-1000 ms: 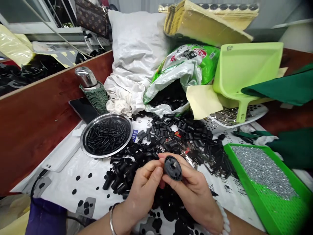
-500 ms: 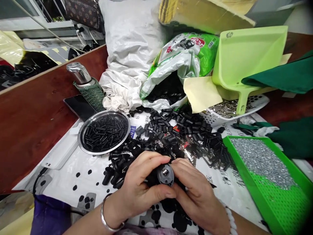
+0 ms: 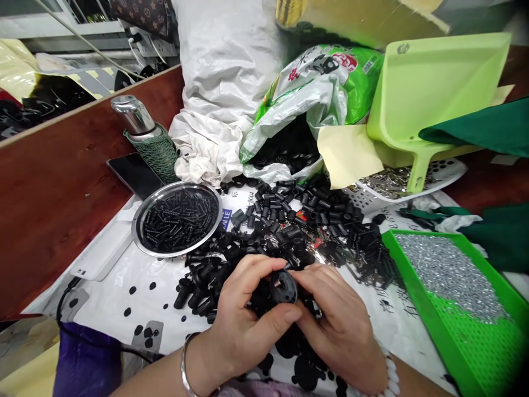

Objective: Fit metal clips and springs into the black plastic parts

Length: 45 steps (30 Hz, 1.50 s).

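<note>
A small round black plastic part (image 3: 283, 286) with a hole in its middle is pinched between both hands low in the middle of the view. My left hand (image 3: 248, 320) curls around it from the left, thumb under and fingers over. From the right, my right hand (image 3: 334, 325) grips it with closed fingers. Just beyond the hands lies a heap of black plastic tubes and caps (image 3: 297, 226) on a white spotted sheet (image 3: 124, 298).
A steel dish of black springs (image 3: 177, 218) sits to the left, beside a phone (image 3: 134, 173) and a netted flask (image 3: 144, 135). A green tray of small silver parts (image 3: 450, 292) is at right. Behind are a green-white bag (image 3: 314, 99), a lime dustpan (image 3: 430, 99) and white sacks (image 3: 227, 71).
The hands have lowered the round part toward the sheet and closed more tightly around it; its face has turned so the central hole shows.
</note>
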Available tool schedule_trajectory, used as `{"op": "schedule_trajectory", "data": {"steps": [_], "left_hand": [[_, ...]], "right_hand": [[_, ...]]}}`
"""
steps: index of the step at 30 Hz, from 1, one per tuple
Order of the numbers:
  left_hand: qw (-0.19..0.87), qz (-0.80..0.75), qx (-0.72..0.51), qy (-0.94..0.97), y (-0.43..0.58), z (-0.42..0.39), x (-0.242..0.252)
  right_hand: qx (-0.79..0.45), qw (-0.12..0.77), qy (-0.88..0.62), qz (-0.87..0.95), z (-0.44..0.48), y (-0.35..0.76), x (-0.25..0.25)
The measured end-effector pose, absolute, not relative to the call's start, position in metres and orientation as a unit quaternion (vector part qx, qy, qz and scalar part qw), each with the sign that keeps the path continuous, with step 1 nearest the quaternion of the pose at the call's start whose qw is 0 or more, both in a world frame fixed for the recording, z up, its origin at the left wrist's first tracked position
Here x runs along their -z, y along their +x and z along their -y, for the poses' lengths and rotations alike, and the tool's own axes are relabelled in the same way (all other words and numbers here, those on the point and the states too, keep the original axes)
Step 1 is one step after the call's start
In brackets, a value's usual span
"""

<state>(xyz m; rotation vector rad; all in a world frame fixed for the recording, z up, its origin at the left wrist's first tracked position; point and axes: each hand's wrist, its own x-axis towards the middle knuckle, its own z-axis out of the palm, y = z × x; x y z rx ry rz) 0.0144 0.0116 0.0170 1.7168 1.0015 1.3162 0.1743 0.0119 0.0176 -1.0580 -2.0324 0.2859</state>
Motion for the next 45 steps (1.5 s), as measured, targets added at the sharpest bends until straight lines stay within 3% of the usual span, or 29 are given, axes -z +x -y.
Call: {"op": "schedule_trajectory", "data": {"steps": [13,20,24,29,34,40,45], "left_hand": [[0.259,-0.364,-0.482,0.753,0.007,-0.013,-0.016],[0.168,-0.348,-0.418,0.822,0.007,-0.010,-0.016],[0.177,-0.353,-0.448,0.802,0.012,-0.012,-0.006],[0.279,-0.328,-0.513,0.742,0.013,-0.017,0.010],[0.291,-0.327,-0.533,0.724,0.015,-0.016,0.013],[0.288,-0.332,-0.542,0.716,0.017,-0.014,0.015],[0.278,-0.346,-0.543,0.713,0.020,-0.014,0.018]], "right_hand": [[-0.307,0.374,-0.435,0.759,-0.006,0.177,-0.013],[-0.155,0.399,-0.425,0.798,-0.010,0.176,-0.014],[-0.131,0.393,-0.429,0.803,-0.011,0.174,-0.014],[-0.373,0.407,-0.457,0.697,-0.010,0.169,-0.016],[-0.634,0.399,-0.451,0.486,-0.011,0.163,-0.013],[-0.759,0.425,-0.378,0.316,-0.009,0.157,-0.012],[-0.761,0.437,-0.372,0.303,-0.008,0.156,-0.014]]}}
